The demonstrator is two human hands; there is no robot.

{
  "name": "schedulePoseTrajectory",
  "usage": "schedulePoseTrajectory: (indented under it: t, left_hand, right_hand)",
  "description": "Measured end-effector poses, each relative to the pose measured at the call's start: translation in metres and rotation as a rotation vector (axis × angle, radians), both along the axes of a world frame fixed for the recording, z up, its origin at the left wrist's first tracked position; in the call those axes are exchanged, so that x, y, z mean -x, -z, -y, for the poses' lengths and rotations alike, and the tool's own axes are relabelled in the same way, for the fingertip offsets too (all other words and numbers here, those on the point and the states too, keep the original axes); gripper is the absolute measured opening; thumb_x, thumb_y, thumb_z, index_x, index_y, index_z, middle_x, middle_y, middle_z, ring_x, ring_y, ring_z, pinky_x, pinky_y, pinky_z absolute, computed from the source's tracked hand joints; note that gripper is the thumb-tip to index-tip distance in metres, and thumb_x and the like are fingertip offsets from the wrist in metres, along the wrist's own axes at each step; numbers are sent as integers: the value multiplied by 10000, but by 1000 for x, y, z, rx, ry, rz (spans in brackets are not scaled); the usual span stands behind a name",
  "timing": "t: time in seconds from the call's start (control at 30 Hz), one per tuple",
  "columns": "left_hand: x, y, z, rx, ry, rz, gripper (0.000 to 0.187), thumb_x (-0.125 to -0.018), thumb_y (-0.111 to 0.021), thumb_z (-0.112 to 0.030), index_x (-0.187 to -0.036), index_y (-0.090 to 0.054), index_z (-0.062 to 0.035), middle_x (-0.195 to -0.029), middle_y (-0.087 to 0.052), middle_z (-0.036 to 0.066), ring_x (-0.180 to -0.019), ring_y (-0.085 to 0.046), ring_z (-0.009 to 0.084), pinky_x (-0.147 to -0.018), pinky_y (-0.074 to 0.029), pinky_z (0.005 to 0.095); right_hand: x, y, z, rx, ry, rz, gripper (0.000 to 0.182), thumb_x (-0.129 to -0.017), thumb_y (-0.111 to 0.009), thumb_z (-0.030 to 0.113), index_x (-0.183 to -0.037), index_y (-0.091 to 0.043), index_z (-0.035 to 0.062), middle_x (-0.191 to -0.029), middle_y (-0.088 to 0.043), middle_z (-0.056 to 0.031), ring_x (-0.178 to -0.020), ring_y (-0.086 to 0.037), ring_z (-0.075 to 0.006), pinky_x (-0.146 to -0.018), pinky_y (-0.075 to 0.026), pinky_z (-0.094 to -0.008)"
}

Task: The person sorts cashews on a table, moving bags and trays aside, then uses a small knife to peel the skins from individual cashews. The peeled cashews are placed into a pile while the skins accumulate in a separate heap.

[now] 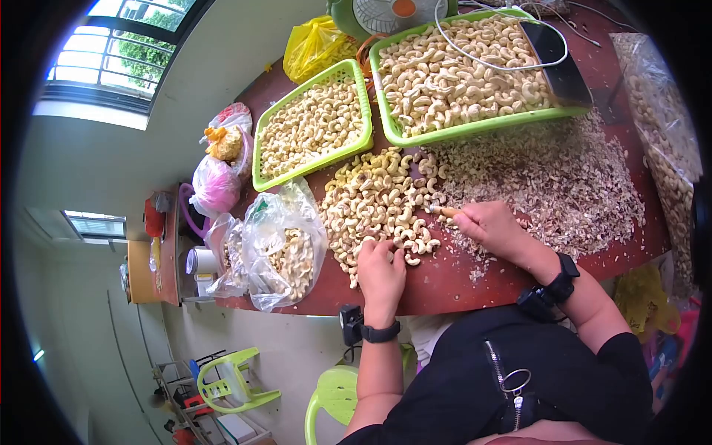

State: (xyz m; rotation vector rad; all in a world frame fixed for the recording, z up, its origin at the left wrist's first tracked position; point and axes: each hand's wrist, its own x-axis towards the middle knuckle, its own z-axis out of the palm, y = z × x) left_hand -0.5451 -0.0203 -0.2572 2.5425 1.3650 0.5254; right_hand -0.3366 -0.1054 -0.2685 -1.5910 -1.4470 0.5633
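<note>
My left hand (382, 273) rests at the near edge of a loose pile of cashew nuts (367, 196), its fingers bent and pinched around what looks like a cashew nut. To its right, my right hand (489, 226) is closed on the wooden handle of a small knife (447, 211). The short blade points left at the pile, and its tip is hard to make out among the nuts. Behind and right of that hand spreads a wide layer of flaky skin bits and broken pieces (549, 193).
Behind the pile stand a smaller green basket (367, 133) and a larger green tray (475, 126), both full of cashews. A phone (556, 63) with a white cable lies on the tray. Clear bags of nuts (285, 252) sit left; a tall bag (656, 133) stands right.
</note>
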Motion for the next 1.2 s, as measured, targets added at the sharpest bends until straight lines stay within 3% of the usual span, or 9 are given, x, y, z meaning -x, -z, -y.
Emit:
schedulePoseTrajectory:
  t: [0.23,0.37,0.47,0.5,0.57,0.7,0.87,1.0,1.2]
  left_hand:
    - [-14,5,-2,93,2,175,159,-675,-625,-90,-817,-590,-27,-767,-548,111,-745,-513,288,-710,-401,377]
    - [-19,-1,-4,93,18,91,138,-689,-616,-56,-815,-580,-12,-736,-563,104,-737,-546,243,-697,-430,334]
    - [-20,-4,-4,404,-126,534,71,-729,-573,31,-794,-560,5,-767,-586,75,-705,-589,123,-632,-476,223]
    - [-18,-3,-4,406,-124,536,71,-729,-573,31,-794,-560,5,-767,-586,75,-705,-589,123,-632,-476,223]
    - [-18,-3,-5,386,-37,936,79,-755,-550,40,-824,-538,3,-807,-590,80,-682,-588,137,-620,-485,230]
    - [-22,-27,9,1064,-182,1419,166,-792,-474,22,-956,-485,2,-845,-557,106,-725,-564,167,-600,-501,283]
    - [-29,-19,14,1434,-168,1535,336,-794,-474,-10,-1123,-412,13,-899,-527,103,-792,-531,172,-695,-469,268]
    - [-35,-29,18,1440,-87,1513,446,-782,-498,41,-1209,-370,28,-922,-534,89,-809,-535,147,-716,-467,264]
    - [-30,-26,14,1423,-5,1442,419,-776,-500,48,-1187,-421,27,-957,-552,89,-876,-548,170,-764,-467,290]
  right_hand:
    - [0,0,1,9,12,-13,341,-830,-483,322,-657,-544,35,-607,-526,-138,-564,-538,-300,-508,-419,-374]
    - [1,-1,1,18,-10,13,344,-833,-481,322,-652,-537,34,-607,-525,-140,-564,-538,-301,-508,-416,-380]
    - [0,-1,1,17,-7,14,346,-836,-478,322,-654,-534,33,-606,-523,-142,-563,-537,-303,-511,-417,-383]
    - [0,0,1,3,-13,37,346,-837,-477,322,-657,-534,32,-606,-522,-143,-563,-536,-304,-513,-417,-383]
    - [2,1,1,-4,-17,25,347,-841,-473,319,-654,-531,32,-607,-522,-143,-563,-535,-304,-516,-419,-381]
    - [3,-3,3,-26,-17,29,350,-846,-466,317,-650,-527,33,-603,-520,-140,-564,-538,-299,-511,-421,-374]
    - [18,-17,8,-143,-19,67,292,-831,-497,275,-657,-521,42,-578,-511,-121,-529,-529,-278,-487,-420,-363]
    - [21,-14,8,-199,-46,155,257,-819,-514,248,-653,-514,51,-566,-508,-111,-511,-522,-267,-477,-418,-363]
    - [21,-12,6,-164,-65,133,271,-822,-512,255,-645,-515,50,-571,-514,-108,-512,-523,-268,-480,-420,-367]
